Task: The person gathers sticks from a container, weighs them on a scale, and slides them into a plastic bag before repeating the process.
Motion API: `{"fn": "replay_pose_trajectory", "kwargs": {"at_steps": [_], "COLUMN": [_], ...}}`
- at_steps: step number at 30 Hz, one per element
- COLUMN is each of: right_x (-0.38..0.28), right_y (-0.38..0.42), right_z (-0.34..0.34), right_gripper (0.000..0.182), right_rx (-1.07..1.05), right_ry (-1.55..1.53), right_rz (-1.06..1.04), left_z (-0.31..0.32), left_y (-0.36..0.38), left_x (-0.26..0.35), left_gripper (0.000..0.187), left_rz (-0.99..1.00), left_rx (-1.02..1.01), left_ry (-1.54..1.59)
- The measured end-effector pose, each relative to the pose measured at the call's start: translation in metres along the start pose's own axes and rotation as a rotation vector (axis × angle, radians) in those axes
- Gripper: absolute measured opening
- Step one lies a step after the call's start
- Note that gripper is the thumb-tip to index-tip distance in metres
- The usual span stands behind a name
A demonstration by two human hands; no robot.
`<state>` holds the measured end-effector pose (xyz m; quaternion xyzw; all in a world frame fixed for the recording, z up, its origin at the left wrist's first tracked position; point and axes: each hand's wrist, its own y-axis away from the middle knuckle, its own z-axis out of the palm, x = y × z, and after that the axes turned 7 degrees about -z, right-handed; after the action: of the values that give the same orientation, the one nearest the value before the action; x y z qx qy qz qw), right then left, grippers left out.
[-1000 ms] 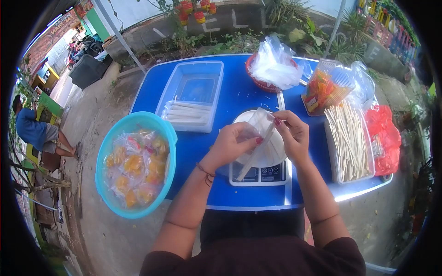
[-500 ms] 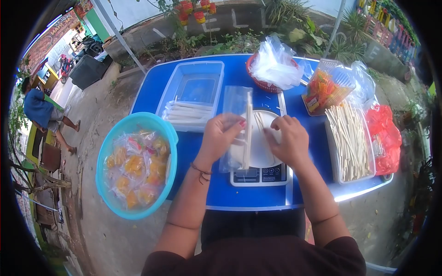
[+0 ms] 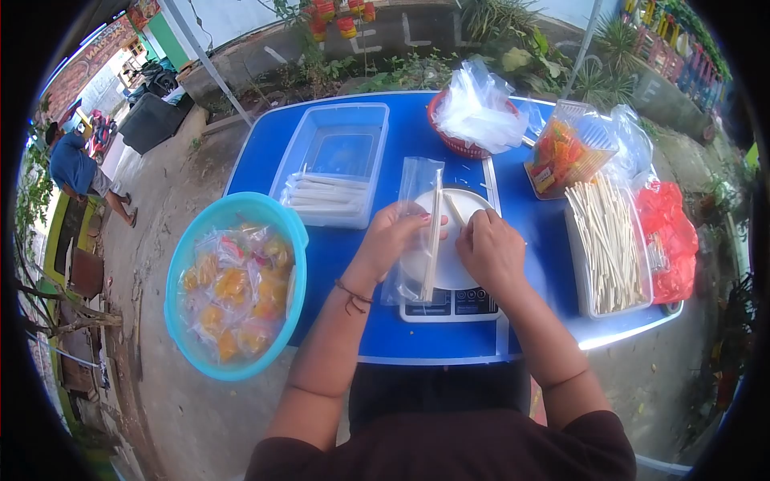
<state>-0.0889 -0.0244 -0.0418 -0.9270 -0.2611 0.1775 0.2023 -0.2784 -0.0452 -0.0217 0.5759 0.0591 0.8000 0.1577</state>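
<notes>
My left hand (image 3: 395, 232) is closed on a long clear plastic bag (image 3: 417, 188). Pale wooden sticks (image 3: 434, 248) run lengthwise inside that bag. Over the white round plate of a kitchen scale (image 3: 439, 272), my right hand (image 3: 493, 247) is curled, its fingers pinched on a few pale sticks (image 3: 455, 210) that stick out toward the far side. The fingertips are partly hidden behind the hand. Part of the scale's button panel (image 3: 472, 298) shows below the bag.
On the left sits a turquoise basin (image 3: 301, 240) of bagged yellow-orange food. Behind are a clear box (image 3: 370, 144) with packed sticks and a red basket (image 3: 459, 147) of plastic bags. To the right stand a box of loose sticks (image 3: 605, 244), an orange-filled container (image 3: 553, 160) and red plastic (image 3: 674, 240).
My right hand has moved slightly left and down, its fingers curling closed on sticks over the scale. My left hand keeps the bag in nearly the same spot. The person at far left has shifted.
</notes>
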Motion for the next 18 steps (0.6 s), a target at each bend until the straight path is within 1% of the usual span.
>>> {"fn": "replay_pose_trajectory", "kwargs": {"at_steps": [5,9,11,14,18], "right_x": [-0.001,0.0,0.002,0.004,0.005], "right_y": [-0.005,-0.005,-0.007,-0.007,-0.008], "right_z": [-0.01,-0.008,-0.01,-0.012,-0.017], "right_gripper": [0.013,0.008,0.005,0.006,0.008], "right_rx": [0.113,0.146,0.147,0.126,0.032], "right_ry": [-0.345,-0.57,-0.587,-0.649,-0.729], "right_rz": [0.053,0.026,0.033,0.074,0.135], "left_z": [0.003,0.005,0.002,-0.001,-0.001], "left_y": [0.002,0.002,0.001,-0.001,-0.003], "left_x": [0.002,-0.002,-0.006,-0.011,-0.013], "left_gripper": [0.015,0.024,0.027,0.026,0.02], "left_rz": [-0.024,0.066,0.101,0.131,0.135], "left_rx": [-0.104,-0.168,-0.165,-0.182,-0.155], "left_ry": [0.13,0.13,0.078,0.08,-0.038]}}
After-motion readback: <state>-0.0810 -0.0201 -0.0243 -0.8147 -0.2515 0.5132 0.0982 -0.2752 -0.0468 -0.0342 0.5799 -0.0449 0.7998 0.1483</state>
